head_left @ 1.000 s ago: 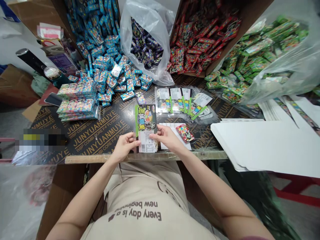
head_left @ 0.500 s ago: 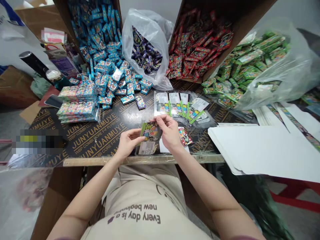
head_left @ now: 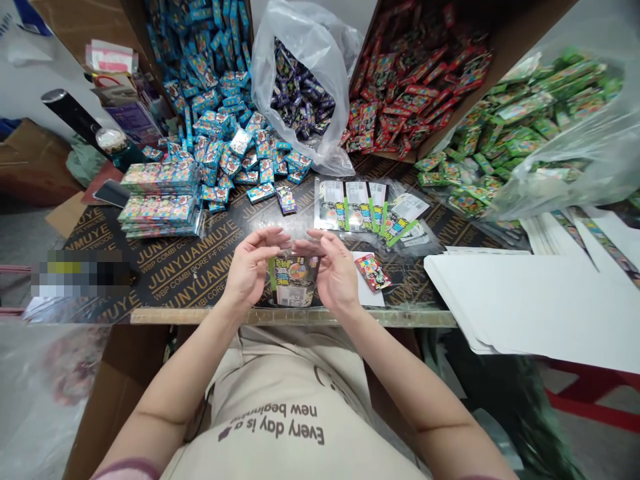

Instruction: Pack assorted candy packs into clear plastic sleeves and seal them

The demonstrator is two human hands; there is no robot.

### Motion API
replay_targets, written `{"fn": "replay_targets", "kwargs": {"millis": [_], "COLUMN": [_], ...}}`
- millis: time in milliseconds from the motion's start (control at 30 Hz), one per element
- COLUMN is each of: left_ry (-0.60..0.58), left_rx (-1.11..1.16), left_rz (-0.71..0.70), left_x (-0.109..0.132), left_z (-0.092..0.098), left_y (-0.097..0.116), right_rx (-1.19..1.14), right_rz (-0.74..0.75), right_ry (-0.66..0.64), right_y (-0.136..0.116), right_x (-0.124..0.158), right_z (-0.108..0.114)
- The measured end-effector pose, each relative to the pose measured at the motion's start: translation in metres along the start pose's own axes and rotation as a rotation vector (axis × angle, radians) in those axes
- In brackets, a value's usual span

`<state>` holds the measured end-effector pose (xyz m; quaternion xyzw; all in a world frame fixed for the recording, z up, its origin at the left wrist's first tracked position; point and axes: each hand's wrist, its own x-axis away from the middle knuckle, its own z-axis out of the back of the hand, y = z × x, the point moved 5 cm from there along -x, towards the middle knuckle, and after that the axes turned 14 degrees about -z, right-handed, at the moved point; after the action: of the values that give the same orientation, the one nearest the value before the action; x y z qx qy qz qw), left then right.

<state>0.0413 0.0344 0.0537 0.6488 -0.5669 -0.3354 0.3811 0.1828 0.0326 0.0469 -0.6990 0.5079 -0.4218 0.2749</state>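
Note:
A dark printed plastic packet point(head_left: 295, 270) with a green edge and a clear part lies near the table's front edge. My left hand point(head_left: 250, 267) is beside its left side, fingers stretched out and apart. On the other side, my right hand point(head_left: 336, 272) is also open, its fingers pointing inward above the packet's top edge. Neither hand visibly grips anything; whether the fingertips touch the packet's clear film I cannot tell. Close to my right hand, a small red packet point(head_left: 373, 272) rests on a white card point(head_left: 367, 295).
Fanned green-edged packets point(head_left: 357, 207) lie beyond my hands. Blue boxes point(head_left: 233, 160) spill forward, beside stacked packs point(head_left: 160, 217). Behind are a bag of purple packets point(head_left: 303, 100), red packets point(head_left: 400, 87) in a carton and green packets point(head_left: 540, 113). White sheets point(head_left: 530, 300) overhang at right.
Both hands have let go of the dark packet, which now lies between them. My fingers have opened and straightened. The view has shifted slightly.

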Motion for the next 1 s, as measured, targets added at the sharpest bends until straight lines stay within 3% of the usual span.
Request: {"fn": "replay_targets", "kwargs": {"millis": [200, 367, 500, 633, 733, 833, 1000], "left_ry": [-0.055, -0.156, -0.42, -0.587, -0.633, -0.563, -0.419], "left_rx": [-0.102, -0.512, -0.761, -0.868, -0.92, -0.919, -0.763], "left_rz": [-0.155, -0.583, -0.895, -1.027, -0.99, -0.853, -0.401], "left_x": [0.003, 0.02, 0.036, 0.041, 0.041, 0.037, 0.017], "left_z": [-0.003, -0.013, -0.015, -0.012, -0.017, -0.021, -0.015], "left_y": [-0.001, 0.023, 0.04, 0.048, 0.053, 0.06, 0.06], "right_rx": [0.204, 0.545, 0.786, 0.921, 0.956, 0.949, 0.836], "right_rz": [0.131, 0.377, 0.62, 0.632, 0.598, 0.568, 0.392], "right_ry": [0.06, 0.105, -0.073, -0.222, -0.211, -0.171, -0.141], "right_y": [-0.008, -0.032, -0.043, -0.043, -0.045, -0.049, -0.055], "right_x": [0.0, 0.008, 0.025, 0.031, 0.03, 0.031, 0.031], "right_z": [0.005, 0.011, 0.012, 0.017, 0.017, 0.013, 0.003]}}
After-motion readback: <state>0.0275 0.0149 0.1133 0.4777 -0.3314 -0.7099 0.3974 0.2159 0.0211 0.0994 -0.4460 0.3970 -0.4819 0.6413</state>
